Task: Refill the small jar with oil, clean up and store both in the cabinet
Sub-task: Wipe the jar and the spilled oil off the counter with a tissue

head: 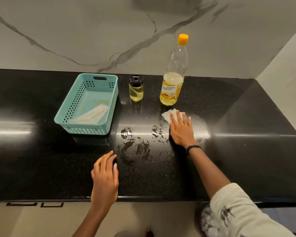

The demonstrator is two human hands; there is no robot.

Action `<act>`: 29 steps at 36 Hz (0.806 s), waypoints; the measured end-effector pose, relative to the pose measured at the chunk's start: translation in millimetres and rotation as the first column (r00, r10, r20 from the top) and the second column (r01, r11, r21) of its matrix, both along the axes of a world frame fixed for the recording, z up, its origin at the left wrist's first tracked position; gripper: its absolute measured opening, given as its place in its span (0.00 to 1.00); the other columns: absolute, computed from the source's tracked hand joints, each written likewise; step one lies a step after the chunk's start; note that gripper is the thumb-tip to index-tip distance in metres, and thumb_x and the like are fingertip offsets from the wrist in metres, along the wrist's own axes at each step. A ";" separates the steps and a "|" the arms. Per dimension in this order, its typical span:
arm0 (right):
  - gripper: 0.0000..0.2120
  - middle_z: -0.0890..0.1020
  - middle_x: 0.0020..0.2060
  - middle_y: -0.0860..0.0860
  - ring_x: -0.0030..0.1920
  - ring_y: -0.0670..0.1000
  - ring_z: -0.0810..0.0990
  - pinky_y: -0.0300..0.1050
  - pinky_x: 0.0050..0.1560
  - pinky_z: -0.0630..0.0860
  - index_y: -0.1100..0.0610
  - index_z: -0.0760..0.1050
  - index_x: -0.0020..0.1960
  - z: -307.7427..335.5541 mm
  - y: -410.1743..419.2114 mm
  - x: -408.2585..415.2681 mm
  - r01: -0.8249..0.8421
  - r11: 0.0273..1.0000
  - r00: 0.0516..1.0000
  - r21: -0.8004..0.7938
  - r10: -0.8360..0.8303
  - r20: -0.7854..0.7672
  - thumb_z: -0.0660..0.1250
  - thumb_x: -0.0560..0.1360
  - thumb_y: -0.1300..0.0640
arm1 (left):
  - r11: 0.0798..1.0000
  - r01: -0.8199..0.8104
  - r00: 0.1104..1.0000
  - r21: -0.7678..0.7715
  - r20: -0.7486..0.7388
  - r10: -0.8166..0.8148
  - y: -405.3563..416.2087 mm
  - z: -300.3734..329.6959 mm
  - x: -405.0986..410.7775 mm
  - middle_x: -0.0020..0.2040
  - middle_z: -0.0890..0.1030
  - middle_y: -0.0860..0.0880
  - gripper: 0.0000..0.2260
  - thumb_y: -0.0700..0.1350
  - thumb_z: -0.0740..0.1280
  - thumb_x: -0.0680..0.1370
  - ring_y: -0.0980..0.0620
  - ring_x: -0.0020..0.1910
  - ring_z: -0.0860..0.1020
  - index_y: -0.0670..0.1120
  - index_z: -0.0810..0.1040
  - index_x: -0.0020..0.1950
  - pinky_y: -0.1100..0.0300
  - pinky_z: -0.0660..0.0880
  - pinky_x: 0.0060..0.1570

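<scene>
Black polished stone makes up the surface (41, 159), and everything on it reads left to right. Furthest left sits one teal basket (87, 104), its long axis running away from the person, with one folded tissue (91, 115) lying in its near corner. Just right of it stands one jar (136, 88), black lid on and nearly full of oil. Further right stands one bottle (173, 74), orange cap on, about half full. Both are upright and well apart from either hand.

Nearer the person, the left hand (105, 177) rests on the surface with fingers (109, 158) loosely curled, gripping nothing. Right of its fingertips lie the spills: a large smeared puddle (135, 147) and a smaller spatter (158, 131) beyond it, two main patches plus some stray droplets.

The right hand (181, 129) presses flat, fingers spread, on one white wipe (169, 115) just in front of the bottle. To its right the surface shows a streaky wiped sheen (197, 124). The remaining oil lies to the left of this hand, the spatter almost touching its thumb side, so the next stroke probably has to sweep leftward and toward the person. The right hand is the nearer one and already holds the wipe. The refill looks done; storing the jar and bottle is not yet begun, and no cabinet is in view.
</scene>
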State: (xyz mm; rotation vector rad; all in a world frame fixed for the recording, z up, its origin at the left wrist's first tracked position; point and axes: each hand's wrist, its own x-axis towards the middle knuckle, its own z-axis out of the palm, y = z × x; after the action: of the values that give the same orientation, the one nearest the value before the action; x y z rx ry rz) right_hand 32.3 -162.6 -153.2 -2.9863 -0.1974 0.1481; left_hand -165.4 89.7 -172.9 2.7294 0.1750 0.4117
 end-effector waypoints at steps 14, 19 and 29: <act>0.26 0.46 0.78 0.55 0.77 0.57 0.44 0.55 0.75 0.38 0.51 0.45 0.78 -2.0 -1.2 7.4 0.156 0.987 0.988 0.033 -0.156 -0.010 0.44 0.82 0.49 | 0.998 0.017 1.000 0.053 -0.023 -0.016 1.0 0.7 -1.2 0.66 0.74 0.45 0.18 0.45 0.52 0.80 0.47 0.62 0.70 0.41 0.75 0.64 0.50 0.76 0.52; 0.26 0.45 0.78 0.55 0.77 0.58 0.42 0.56 0.74 0.35 0.51 0.44 0.78 -4.3 44.1 21.6 0.094 0.995 0.995 0.044 -0.094 -0.018 0.44 0.82 0.48 | 0.999 0.007 1.000 0.034 -0.012 -0.006 -0.8 0.8 -1.2 0.66 0.74 0.46 0.19 0.46 0.51 0.81 0.47 0.62 0.71 0.42 0.75 0.64 0.49 0.75 0.54; 0.25 0.43 0.78 0.47 0.77 0.51 0.42 0.57 0.70 0.29 0.50 0.39 0.78 -3.9 24.3 -6.3 -0.149 0.983 0.988 -0.103 0.152 0.020 0.40 0.83 0.49 | 0.997 0.004 1.000 0.081 -0.026 -0.001 -1.4 2.1 -1.0 0.65 0.75 0.46 0.19 0.45 0.52 0.80 0.46 0.62 0.72 0.41 0.76 0.64 0.50 0.77 0.52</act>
State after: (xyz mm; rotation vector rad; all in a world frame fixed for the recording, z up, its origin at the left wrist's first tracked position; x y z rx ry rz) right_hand 26.0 -138.3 -157.0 -3.0743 -0.4324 0.1366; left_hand -166.3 88.3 -170.8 2.8153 0.1652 0.3905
